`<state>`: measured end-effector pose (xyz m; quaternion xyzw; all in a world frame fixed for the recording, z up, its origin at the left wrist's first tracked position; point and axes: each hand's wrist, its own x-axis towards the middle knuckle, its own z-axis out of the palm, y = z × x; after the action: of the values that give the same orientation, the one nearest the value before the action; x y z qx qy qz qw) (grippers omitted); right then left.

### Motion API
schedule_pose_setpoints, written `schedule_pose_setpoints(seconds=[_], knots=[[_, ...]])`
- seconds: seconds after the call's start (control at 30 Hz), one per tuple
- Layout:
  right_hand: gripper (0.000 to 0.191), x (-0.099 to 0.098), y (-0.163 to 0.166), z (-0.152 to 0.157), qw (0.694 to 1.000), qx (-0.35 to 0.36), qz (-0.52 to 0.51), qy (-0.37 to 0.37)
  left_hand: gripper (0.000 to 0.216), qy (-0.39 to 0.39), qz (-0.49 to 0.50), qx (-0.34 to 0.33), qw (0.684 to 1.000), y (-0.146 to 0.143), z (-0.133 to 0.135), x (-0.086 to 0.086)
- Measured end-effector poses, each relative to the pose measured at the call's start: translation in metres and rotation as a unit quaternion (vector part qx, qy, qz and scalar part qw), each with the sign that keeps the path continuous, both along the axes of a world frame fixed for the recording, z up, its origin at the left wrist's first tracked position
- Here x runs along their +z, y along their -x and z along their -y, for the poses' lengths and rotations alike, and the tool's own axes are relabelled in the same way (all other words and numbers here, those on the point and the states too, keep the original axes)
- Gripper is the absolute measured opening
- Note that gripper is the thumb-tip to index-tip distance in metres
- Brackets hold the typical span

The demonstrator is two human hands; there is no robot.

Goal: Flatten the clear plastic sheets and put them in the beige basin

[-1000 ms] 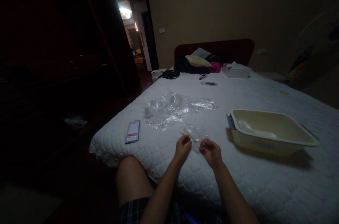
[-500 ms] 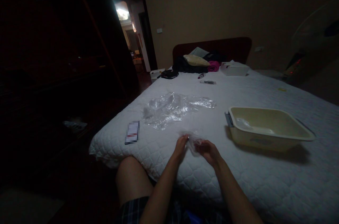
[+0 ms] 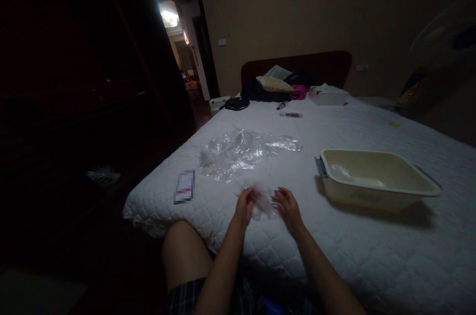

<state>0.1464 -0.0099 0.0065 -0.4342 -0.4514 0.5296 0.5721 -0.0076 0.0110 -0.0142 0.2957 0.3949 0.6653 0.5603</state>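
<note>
A small clear plastic bag [image 3: 263,202] is held between both hands just above the white quilted bed [image 3: 334,245]. My left hand [image 3: 244,207] pinches its left edge and my right hand [image 3: 286,207] pinches its right edge. The room is dim and the bag blurs, so its contents cannot be made out. A larger heap of crumpled clear plastic bags [image 3: 241,152] lies on the bed beyond the hands.
A beige plastic basin [image 3: 375,178] stands on the bed to the right with something clear inside. A small flat card or packet [image 3: 185,187] lies left near the bed corner. Pillows, clothes and a white box [image 3: 327,95] sit by the headboard. My bare knee [image 3: 184,250] is below.
Both hands have shifted a little left and away from me with the small bag. The bag was bunched between the fingers half a second ago and is now pulled wider.
</note>
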Motion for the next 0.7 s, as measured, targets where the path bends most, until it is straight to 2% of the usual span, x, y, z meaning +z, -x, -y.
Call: schedule_pose_setpoints(seconds=[0.07,0.13,0.23,0.3,0.4,0.5,0.6,0.7], knots=[[0.046,-0.001,0.006,0.005,0.986,-0.073,0.121,-0.089,0.026,0.001,0.006,-0.005,1.000,-0.001,0.001,-0.001],[0.046,-0.002,0.010,0.009,0.948,-0.099,0.238,-0.184,0.028,0.004,0.008,-0.014,1.000,-0.003,0.003,-0.001],[0.032,-0.005,0.012,0.011,0.895,-0.085,0.346,-0.270,0.029,0.006,0.010,-0.034,0.999,-0.003,0.008,0.004],[0.023,-0.007,0.010,0.011,0.884,-0.071,0.367,-0.282,0.030,0.003,0.004,-0.060,0.998,-0.002,0.012,0.009],[0.019,-0.008,0.009,0.009,0.910,-0.071,0.330,-0.240,0.036,-0.009,-0.031,-0.105,0.994,-0.003,0.016,0.015],[0.022,-0.008,0.007,0.005,0.953,-0.095,0.249,-0.144,0.047,-0.022,-0.052,-0.127,0.990,-0.004,0.017,0.016],[0.031,-0.009,0.003,-0.002,0.981,-0.108,0.147,-0.066,0.048,-0.012,-0.037,-0.113,0.993,-0.005,0.016,0.015],[0.037,-0.009,-0.002,-0.007,0.993,-0.104,0.051,-0.018,0.039,0.002,-0.017,-0.087,0.996,-0.006,0.014,0.015]])
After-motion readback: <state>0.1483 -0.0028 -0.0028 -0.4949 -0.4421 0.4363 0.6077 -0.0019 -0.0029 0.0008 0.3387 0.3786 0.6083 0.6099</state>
